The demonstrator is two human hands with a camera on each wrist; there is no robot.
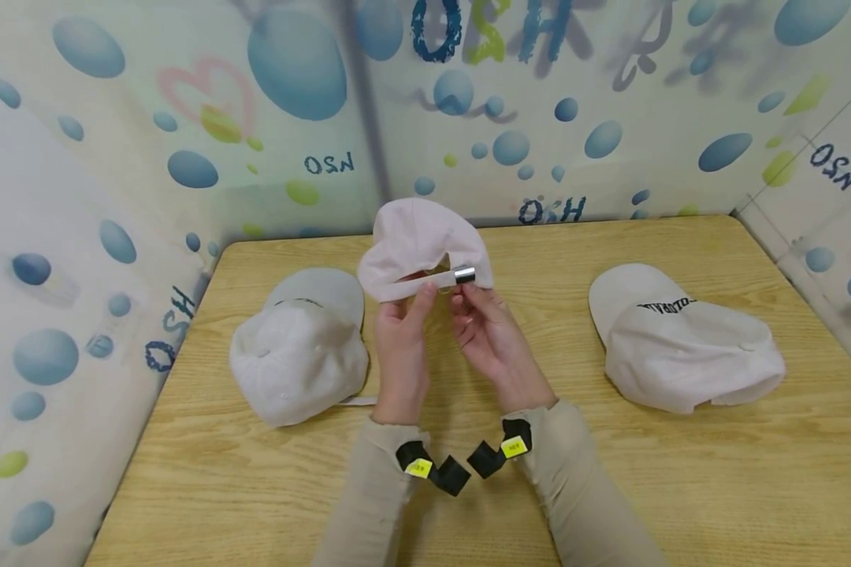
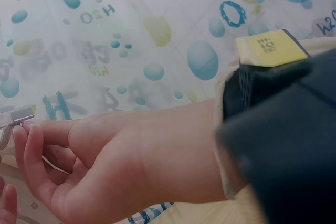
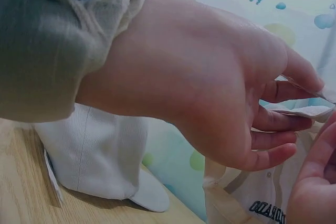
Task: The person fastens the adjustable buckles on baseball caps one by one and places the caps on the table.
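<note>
A white baseball cap (image 1: 418, 236) is held up above the table, its back opening toward me. My left hand (image 1: 406, 339) pinches its strap, thumb in front and fingers behind. At the metal buckle (image 1: 464, 274), the thumb and index finger of my right hand (image 1: 496, 339) pinch the strap just below; the other fingers curl loosely. The left wrist view looks across at the right hand (image 2: 115, 156), with the buckle (image 2: 22, 115) at its fingertips. In the right wrist view the left hand (image 3: 210, 72) grips the strap edge. The strap's end is hard to make out.
A second white cap (image 1: 298, 354) lies on the wooden table (image 1: 255, 488) left of my hands, its strap sticking out toward my left wrist. On the right lies a third white cap (image 1: 688, 346) with dark lettering. Patterned walls (image 1: 425, 118) border the table's back and sides.
</note>
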